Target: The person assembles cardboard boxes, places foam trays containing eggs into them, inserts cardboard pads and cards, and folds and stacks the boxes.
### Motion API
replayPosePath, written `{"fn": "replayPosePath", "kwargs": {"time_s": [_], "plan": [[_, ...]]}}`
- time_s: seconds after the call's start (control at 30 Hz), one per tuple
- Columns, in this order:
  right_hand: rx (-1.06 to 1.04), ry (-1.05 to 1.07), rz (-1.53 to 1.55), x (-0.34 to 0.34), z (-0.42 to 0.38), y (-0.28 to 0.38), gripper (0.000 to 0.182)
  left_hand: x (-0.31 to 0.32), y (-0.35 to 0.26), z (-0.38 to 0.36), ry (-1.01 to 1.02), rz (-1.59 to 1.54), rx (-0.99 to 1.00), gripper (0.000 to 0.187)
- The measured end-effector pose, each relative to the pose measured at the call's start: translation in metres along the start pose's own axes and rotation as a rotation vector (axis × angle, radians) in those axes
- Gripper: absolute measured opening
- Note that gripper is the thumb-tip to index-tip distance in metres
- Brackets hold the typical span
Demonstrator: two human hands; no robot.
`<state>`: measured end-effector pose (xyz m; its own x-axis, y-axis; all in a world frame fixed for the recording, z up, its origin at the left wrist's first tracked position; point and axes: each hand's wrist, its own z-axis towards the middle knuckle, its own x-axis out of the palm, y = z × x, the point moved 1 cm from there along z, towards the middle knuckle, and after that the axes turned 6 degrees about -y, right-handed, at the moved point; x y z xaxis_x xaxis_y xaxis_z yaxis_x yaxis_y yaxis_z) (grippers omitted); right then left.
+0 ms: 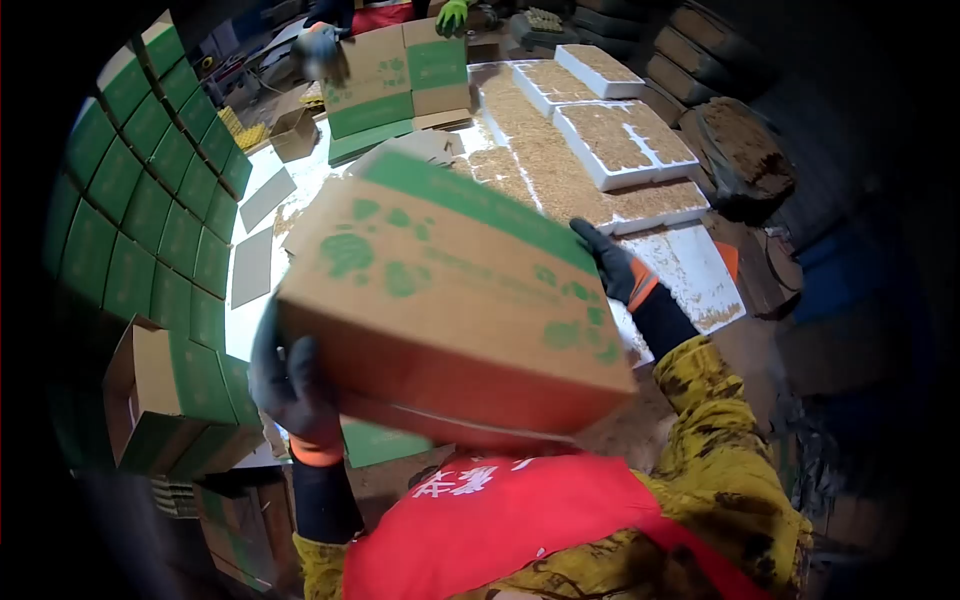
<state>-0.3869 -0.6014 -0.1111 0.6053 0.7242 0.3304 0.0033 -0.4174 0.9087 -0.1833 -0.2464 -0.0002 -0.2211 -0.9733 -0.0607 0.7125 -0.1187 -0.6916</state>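
A brown and green cardboard box [450, 300] with printed green shapes is held up, tilted, in front of my red apron. My left hand [290, 380], in a dark glove with an orange cuff, grips its left end. At the upper right edge, my right hand [612, 262], gloved the same way, holds the other end. Motion blurs the box slightly. Beneath and beyond it lies a white table surface [690, 270], part of which the box hides.
Stacked green boxes [140, 190] form a wall at left, with an open carton [150, 390] nearer. White foam trays [630, 180] of brown crumbly material sit at right. Across the table, a co-worker's green-gloved hand [452, 16] touches another box [400, 75]. Flat cardboard pieces [253, 268] lie at left.
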Motion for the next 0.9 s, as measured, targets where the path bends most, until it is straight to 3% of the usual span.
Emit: {"fn": "replayPosePath", "kwargs": {"time_s": [0.03, 0.07, 0.1, 0.13, 0.17, 0.23, 0.33, 0.43, 0.5, 0.57, 0.6, 0.63, 0.67, 0.7, 0.73, 0.77, 0.8, 0.83, 0.9], "plan": [[0.002, 0.069, 0.159, 0.013, 0.000, 0.024, 0.040, -0.002, 0.026, -0.010, -0.137, -0.251, -0.035, 0.035], [-0.128, 0.031, -0.108, 0.038, -0.016, 0.052, 0.034, -0.014, 0.063, -0.017, -0.227, -0.594, -0.293, 0.039], [-0.253, -0.003, -0.378, 0.059, -0.028, 0.075, 0.030, -0.033, 0.127, -0.037, -0.178, -0.265, -0.311, 0.048], [-0.296, 0.097, -0.198, 0.066, -0.030, 0.077, 0.031, -0.050, 0.164, -0.055, -0.135, -0.154, -0.427, 0.049], [-0.363, 0.039, -0.395, 0.085, -0.048, 0.079, 0.032, -0.059, 0.181, -0.071, -0.079, -0.249, -0.594, 0.050], [-1.015, 0.221, -0.887, 0.102, -0.065, 0.058, 0.033, -0.062, 0.204, -0.108, -0.048, -0.549, -0.870, 0.052], [-0.767, 0.503, -1.281, 0.098, -0.081, -0.024, 0.036, -0.065, 0.220, -0.131, 0.045, -0.886, -1.082, 0.056], [-0.675, 0.486, -1.313, 0.093, -0.079, -0.040, 0.037, -0.092, 0.224, -0.107, 0.457, -1.280, -1.092, 0.060], [-0.630, 0.419, -1.103, 0.100, -0.093, -0.031, 0.030, -0.059, 0.139, -0.046, 0.341, -0.229, -0.773, 0.056], [-0.361, 0.616, -0.618, 0.101, -0.083, -0.014, 0.025, -0.045, 0.148, -0.047, 0.497, 0.172, -0.586, 0.057], [-0.020, 0.546, -0.466, 0.082, -0.080, 0.001, 0.022, -0.043, 0.149, -0.046, 0.526, 0.250, -0.602, 0.055], [0.175, 0.344, -0.298, 0.046, -0.065, 0.003, 0.025, -0.041, 0.151, -0.044, 0.558, 0.327, -0.617, 0.053], [-0.047, 0.128, -0.101, 0.009, -0.035, -0.007, 0.027, -0.042, 0.155, -0.045, 0.466, 0.128, -0.798, 0.050], [-0.385, -0.086, -0.390, -0.034, -0.004, -0.004, 0.030, -0.028, 0.130, -0.043, 0.422, 0.167, -0.739, 0.049], [-0.246, -0.368, -0.143, -0.069, 0.026, 0.004, 0.028, -0.044, 0.148, -0.054, 0.585, 0.470, -0.425, 0.049], [-0.227, -0.571, -0.130, -0.121, 0.066, -0.004, 0.029, -0.036, 0.142, -0.064, 0.482, 0.475, -0.448, 0.050], [-0.254, -0.644, -0.252, -0.164, 0.104, -0.005, 0.032, -0.025, 0.137, -0.070, 0.377, 0.485, -0.468, 0.051], [-0.275, -0.644, -0.407, -0.190, 0.135, 0.003, 0.048, -0.015, 0.131, -0.075, 0.271, 0.490, -0.485, 0.052], [-0.526, -0.754, -1.171, -0.222, 0.182, 0.015, 0.063, -0.013, 0.121, -0.076, 0.229, 0.463, -0.621, 0.051]]}}
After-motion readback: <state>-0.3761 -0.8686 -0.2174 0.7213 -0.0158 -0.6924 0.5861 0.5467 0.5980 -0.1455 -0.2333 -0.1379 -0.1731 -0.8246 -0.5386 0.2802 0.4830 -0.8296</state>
